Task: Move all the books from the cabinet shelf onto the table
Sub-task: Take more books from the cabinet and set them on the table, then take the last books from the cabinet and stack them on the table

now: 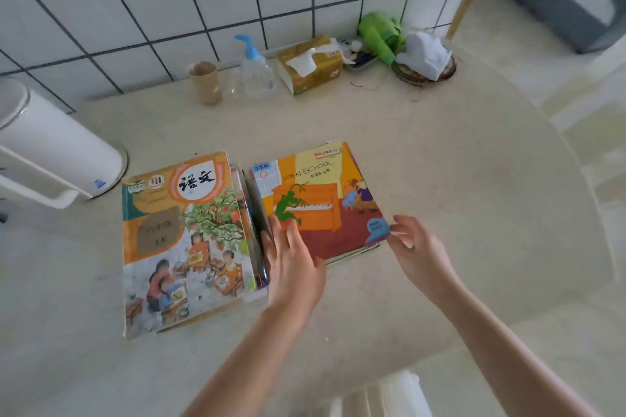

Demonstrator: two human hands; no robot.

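Observation:
Two piles of books lie side by side on the pale table (440,179). The left pile is topped by a textbook (184,240) with children and an apple tree on its cover. The right pile is topped by an orange picture book (325,203) showing a green creature at a piano. My left hand (293,264) rests with straight fingers on the near left corner of the picture book. My right hand (418,247) hovers with relaxed fingers at the book's near right corner, fingertips touching or almost touching its edge. The cabinet shelf is out of view.
Along the tiled wall stand a brown cup (205,81), a clear pump bottle (255,69), a tissue pack (310,64), a green toy (379,34) and a white cloth on a dish (425,54). A white kettle-like jug (54,152) sits at the left. The table's rounded edge curves at the right.

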